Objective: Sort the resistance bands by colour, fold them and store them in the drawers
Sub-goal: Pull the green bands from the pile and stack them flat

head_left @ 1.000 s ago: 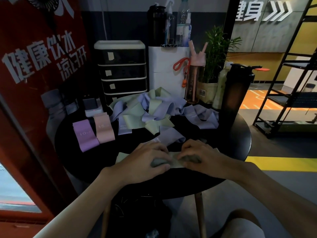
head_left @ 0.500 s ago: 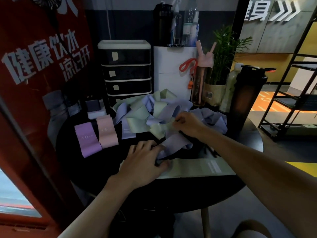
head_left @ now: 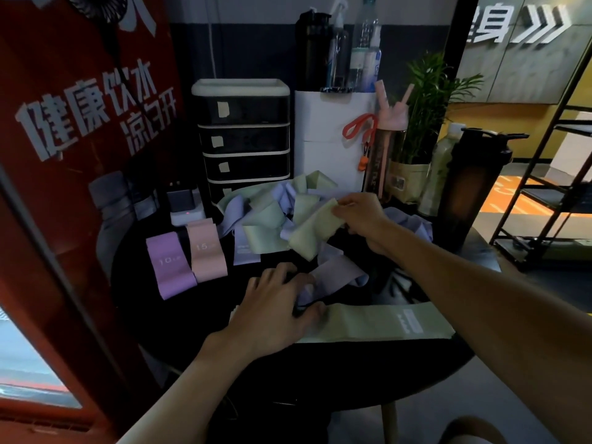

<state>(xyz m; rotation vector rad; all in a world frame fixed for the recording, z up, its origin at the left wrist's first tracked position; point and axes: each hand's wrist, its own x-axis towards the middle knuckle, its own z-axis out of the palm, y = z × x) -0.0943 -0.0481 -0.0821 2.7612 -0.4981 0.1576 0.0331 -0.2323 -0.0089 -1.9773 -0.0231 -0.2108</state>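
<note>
Just pulled the right hand (head_left: 358, 216) off the flat green band (head_left: 378, 322) at the front of the table (head_left: 352, 395) and sent it up into the pile (head_left: 262, 216). Had both hands pressed close together on that band a second ago; was only reaching half a second ago. Now pinching the end of a second green band (head_left: 315, 232) between thumb and fingers and lifting it out of the tangle, with the far end trailing down into the heap. Keeping the left hand (head_left: 278, 312) spread flat, fingers relaxed, on the left end of the flat one, so no sliding there. Brushing a lilac band (head_left: 333, 277) with the fingertips too, by the look of it. Probably means still working on greens: grabbing a match to lay with the first before folding. Already got a purple band (head_left: 169, 264) and a pink band (head_left: 206, 248) laid side by side over on the left. Haven't put anything in the drawers (head_left: 243, 139) at the back yet, and can't see any pulled out. Plenty of green and lilac left to sort.
</note>
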